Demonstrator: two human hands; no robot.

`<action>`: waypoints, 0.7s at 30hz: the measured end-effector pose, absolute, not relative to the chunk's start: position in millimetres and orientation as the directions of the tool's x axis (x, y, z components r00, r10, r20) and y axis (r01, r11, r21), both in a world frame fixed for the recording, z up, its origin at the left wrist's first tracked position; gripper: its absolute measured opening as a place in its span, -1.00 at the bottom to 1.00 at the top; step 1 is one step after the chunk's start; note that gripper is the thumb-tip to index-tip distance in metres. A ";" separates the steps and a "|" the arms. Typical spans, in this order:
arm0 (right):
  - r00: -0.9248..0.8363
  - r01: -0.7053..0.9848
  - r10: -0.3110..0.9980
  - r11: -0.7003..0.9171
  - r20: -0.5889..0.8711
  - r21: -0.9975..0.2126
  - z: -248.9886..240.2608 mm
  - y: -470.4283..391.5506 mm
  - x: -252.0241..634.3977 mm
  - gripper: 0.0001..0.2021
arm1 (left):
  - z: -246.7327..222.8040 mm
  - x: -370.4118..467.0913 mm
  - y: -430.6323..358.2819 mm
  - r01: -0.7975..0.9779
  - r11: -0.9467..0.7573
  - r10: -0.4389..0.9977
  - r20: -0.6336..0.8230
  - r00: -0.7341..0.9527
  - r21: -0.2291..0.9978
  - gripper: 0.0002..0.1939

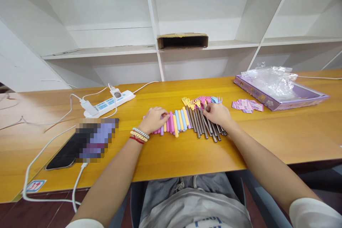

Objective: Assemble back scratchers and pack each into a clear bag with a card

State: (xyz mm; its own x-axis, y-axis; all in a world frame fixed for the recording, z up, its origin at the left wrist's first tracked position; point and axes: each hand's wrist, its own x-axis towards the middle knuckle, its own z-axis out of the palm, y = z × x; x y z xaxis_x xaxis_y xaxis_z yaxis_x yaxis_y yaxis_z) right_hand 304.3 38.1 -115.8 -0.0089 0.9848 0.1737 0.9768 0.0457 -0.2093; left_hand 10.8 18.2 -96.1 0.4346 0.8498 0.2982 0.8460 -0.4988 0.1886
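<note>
My left hand (155, 118) is closed over the left end of a row of pink, yellow, blue and purple handle tubes (180, 119). Its thumb and fingers curl onto the tubes, hiding several of them. To the right lies a bunch of back scratchers with metal rods (199, 123) and small hand-shaped heads (204, 99) in yellow, pink and blue. On these rests my right hand (217, 113), its fingers closed around a rod just below the heads. Which rod it grips is partly hidden. The tubes lie side by side, some reaching further toward me than others.
At right stands a purple box lid (299, 104) holding clear plastic bags (272, 80), with pink printed cards (247, 105) beside it. Leftward are a white power strip (109, 104), cables and a phone (66, 149). A cardboard box (182, 41) sits on the shelf behind.
</note>
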 end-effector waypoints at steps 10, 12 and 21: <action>0.065 0.967 0.972 -0.006 0.226 -0.253 -106.5 33.7 303.6 -0.67 | -94.7 13.3 17.6 0.854 -0.472 0.871 0.262 0.415 0.219 -0.48; 0.083 0.963 0.969 -0.018 0.232 -0.267 -105.3 33.4 304.1 -0.67 | -95.8 13.3 17.9 0.862 -0.461 0.873 0.282 0.398 0.210 -0.51; 0.068 0.930 0.954 0.045 0.291 -0.364 -104.8 31.9 304.6 -0.69 | -91.9 7.6 21.1 0.879 -0.234 0.922 0.382 0.065 0.416 -0.68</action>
